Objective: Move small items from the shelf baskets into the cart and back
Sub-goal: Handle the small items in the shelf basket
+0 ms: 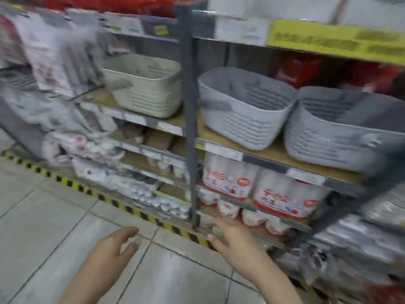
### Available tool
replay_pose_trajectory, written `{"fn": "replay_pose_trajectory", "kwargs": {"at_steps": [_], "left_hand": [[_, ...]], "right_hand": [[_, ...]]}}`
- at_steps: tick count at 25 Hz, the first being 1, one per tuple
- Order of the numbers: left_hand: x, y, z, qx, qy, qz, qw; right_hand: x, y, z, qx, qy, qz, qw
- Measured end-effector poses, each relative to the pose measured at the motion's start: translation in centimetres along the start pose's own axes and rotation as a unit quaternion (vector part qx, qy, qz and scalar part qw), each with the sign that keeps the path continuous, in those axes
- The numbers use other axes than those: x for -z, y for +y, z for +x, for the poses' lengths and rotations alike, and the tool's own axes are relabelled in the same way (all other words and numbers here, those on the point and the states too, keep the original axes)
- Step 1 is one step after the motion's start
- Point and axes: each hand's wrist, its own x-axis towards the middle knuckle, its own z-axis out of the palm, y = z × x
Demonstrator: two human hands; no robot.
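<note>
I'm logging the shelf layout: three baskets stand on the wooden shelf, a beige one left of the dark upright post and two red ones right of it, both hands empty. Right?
Not quite. In the head view the two baskets right of the post are grey, not red. The beige basket does stand left of it, and the left hand and right hand hold nothing.

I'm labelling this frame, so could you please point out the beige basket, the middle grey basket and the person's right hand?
beige basket [146,93]: head view, front wall.
middle grey basket [243,126]: head view, front wall.
right hand [232,240]: head view, back of the hand.
</note>
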Motion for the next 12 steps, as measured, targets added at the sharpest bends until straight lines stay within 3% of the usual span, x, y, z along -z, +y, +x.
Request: {"fn": "replay_pose_trajectory", "kwargs": {"at_steps": [5,12], "left_hand": [[5.8,-4.4,2.3,0.022,0.034,-0.024,0.999],[11.7,-1.2,11.5,-0.09,0.041,-0.05,0.994]], "right_hand": [[-1.0,-7.4,6.4,0.043,-0.029,0.025,0.998],[1.5,-12.0,16.4,0.039,-0.027,-0.002,0.999]]}}
